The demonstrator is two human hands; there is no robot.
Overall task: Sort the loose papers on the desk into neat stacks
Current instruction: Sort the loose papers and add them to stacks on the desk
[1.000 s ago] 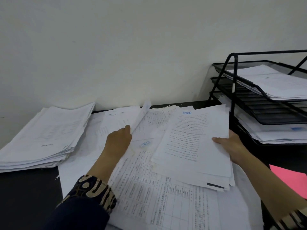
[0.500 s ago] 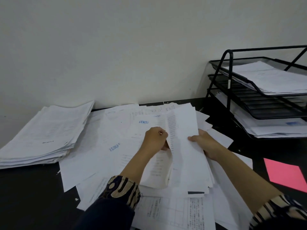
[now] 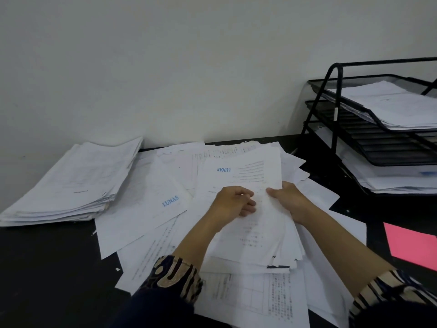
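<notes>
Both hands on one bundle [image 3: 255,223] of loose sheets near the middle of the desk [image 3: 47,268], raised off the scattered papers [image 3: 248,301] beneath. Left hand [image 3: 233,201] curled over the bundle's upper face, fingers folded onto the top sheet; right hand [image 3: 287,200] pinching the bundle's right edge, thumb on top, fingers hidden underneath. Likely trouble: thin grip on a thick, uneven bundle, so lower sheets sliding out toward the near edge, where corners already fan apart. Also likely: a stray sheet from the spread below dragged along, mixing sets. Stamped sheet [image 3: 146,204] reading LUNAS just left of the bundle, overlapped by others, easily pulled askew by a sleeve. Finished stack [image 3: 71,185] at the desk's far left edge, slightly splayed, prone to spreading further if a bundle lands carelessly. Pink sheet [image 3: 411,245] near the right edge, apart from the whites. Wire tray rack [image 3: 335,110] at the far right corner, papers in its tiers, close enough to snag a raised bundle.
</notes>
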